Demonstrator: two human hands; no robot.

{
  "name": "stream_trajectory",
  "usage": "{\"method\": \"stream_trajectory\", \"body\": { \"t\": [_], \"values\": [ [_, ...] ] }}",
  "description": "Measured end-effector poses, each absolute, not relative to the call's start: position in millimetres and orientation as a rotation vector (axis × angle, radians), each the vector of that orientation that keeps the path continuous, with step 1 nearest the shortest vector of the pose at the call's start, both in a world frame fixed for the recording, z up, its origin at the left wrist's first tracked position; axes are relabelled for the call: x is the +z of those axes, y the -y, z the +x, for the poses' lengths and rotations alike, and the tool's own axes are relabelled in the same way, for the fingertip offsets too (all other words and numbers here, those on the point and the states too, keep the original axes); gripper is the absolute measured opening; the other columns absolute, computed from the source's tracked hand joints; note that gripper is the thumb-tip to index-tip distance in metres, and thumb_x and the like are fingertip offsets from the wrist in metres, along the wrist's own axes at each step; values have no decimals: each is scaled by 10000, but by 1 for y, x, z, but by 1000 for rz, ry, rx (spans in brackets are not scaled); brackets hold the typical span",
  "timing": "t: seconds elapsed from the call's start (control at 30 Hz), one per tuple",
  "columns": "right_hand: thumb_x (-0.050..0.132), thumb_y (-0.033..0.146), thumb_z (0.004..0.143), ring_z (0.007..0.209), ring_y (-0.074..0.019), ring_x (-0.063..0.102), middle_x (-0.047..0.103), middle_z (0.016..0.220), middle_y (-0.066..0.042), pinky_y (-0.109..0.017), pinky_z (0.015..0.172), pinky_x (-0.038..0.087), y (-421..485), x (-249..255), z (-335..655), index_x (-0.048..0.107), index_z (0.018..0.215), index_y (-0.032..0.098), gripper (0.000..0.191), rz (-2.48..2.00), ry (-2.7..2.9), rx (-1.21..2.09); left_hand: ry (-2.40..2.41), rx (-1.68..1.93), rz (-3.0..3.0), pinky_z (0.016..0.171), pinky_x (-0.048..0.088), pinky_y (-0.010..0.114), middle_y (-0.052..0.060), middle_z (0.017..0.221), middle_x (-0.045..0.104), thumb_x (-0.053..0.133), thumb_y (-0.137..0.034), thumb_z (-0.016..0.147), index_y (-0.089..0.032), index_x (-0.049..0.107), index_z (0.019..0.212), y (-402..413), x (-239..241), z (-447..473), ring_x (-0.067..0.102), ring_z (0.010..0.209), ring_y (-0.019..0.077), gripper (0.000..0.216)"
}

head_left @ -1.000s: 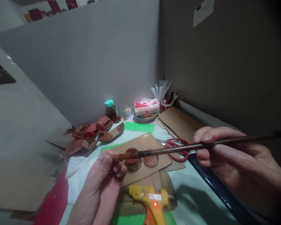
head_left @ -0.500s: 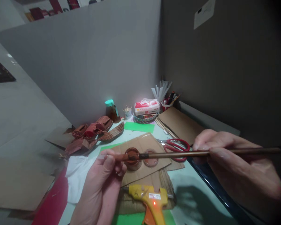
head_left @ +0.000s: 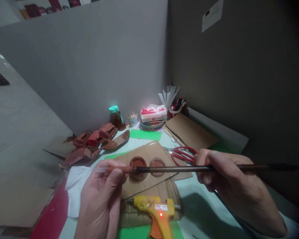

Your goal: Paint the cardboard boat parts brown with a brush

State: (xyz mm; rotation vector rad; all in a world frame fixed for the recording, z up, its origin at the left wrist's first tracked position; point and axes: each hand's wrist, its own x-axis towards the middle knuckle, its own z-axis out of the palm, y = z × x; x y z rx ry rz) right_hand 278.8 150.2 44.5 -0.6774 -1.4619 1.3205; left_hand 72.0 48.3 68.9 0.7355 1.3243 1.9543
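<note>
My right hand (head_left: 229,186) is closed around the long brown handle of a paintbrush (head_left: 179,169), held level across the table. The brush tip points left toward my left hand (head_left: 102,196). That hand pinches a thin pale stick (head_left: 103,169) between thumb and fingers, and the reddish bristles touch it. Just behind the tip sits a small round pot of red-brown paint (head_left: 137,164) with its lid (head_left: 157,165) beside it, both on a cardboard sheet (head_left: 151,152).
A yellow glue gun (head_left: 155,212) with a red light lies near the front. Red scissors (head_left: 183,154) lie right of the cardboard. Brown painted cardboard pieces (head_left: 94,142), a teal-capped bottle (head_left: 115,117), a tissue pack (head_left: 153,113) and a cup of sticks (head_left: 173,104) stand further back by the grey walls.
The brush has sunk lower and my right hand has slid left along the handle. My left hand moved slightly left and down, and the stick it pinches now shows.
</note>
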Motion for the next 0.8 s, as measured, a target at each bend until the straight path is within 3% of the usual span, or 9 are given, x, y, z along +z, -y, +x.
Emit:
{"method": "stream_trajectory", "body": {
  "t": [0.13,0.43,0.8],
  "values": [
    [626,609,868,455,-131,426,476,475,3,-258,408,350,-150,43,275,586,486,206,557,-663,1426,1376,-1340,1972,777,732,537,108,-42,756,663,884,-305,720,-219,711,747,-50,70,72,611,762,93,195],
    [558,599,945,479,-123,433,490,515,17,-264,469,361,-150,27,274,623,567,202,552,-642,1465,1498,-1296,1941,625,719,534,138,-13,798,660,889,-309,713,-203,721,803,-48,71,67,564,746,96,218],
    [517,733,907,428,-87,365,457,480,23,-247,458,301,-144,27,257,513,504,191,676,-647,1379,1610,-1331,1961,729,721,560,137,-27,763,668,896,-346,692,-214,730,769,-52,64,61,610,734,106,225]
  ]
}}
